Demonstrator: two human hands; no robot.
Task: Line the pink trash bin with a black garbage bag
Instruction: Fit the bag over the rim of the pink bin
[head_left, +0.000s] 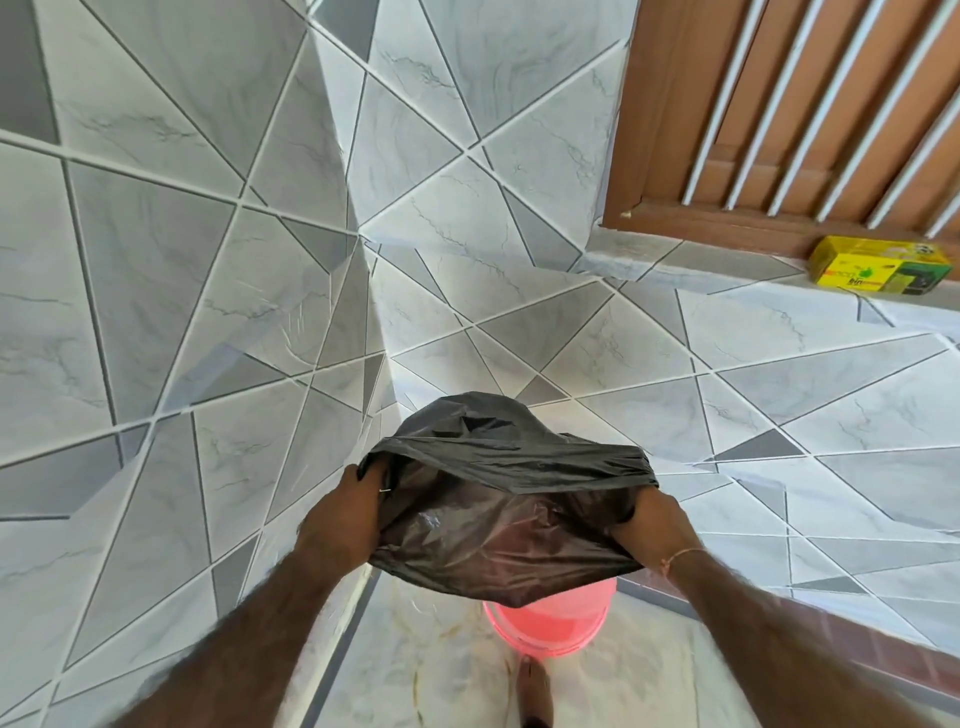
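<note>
Left hand: I've got my left hand (349, 512) up at the bag's left edge, fingers curled tight into the plastic, gripping the rim.
Right hand: my right hand (655, 530) is clamped on the bag's right edge, fingers buried in the folds; a thin bracelet (684, 555) sits on that wrist.
Black garbage bag: here it is, the black garbage bag (498, 519) stretched between both hands, mouth pulled wide side to side, the far lip bulging up and the near sheet sagging down, thin enough that light glows brownish through it.
Pink trash bin: the pink trash bin (548, 621) stands on the floor directly under the bag; I see only its near wall and lower edge, the rest is covered by plastic. I cannot tell whether the bag touches the rim yet or just hangs above it.
Foot: a bare foot (531, 693) shows just in front of the bin, toes pointing at it.
Floor: pale marbled floor (457, 670), with a dark strip running along the wall's base.
Walls: grey and white tiled walls (208, 260) meet in a corner right behind the bin.
Window: a brown window frame (727, 104) with white bars, upper right.
Ledge: a yellow box (881, 266) lies on the tiled ledge (727, 270) under that window, well apart from the bin.
</note>
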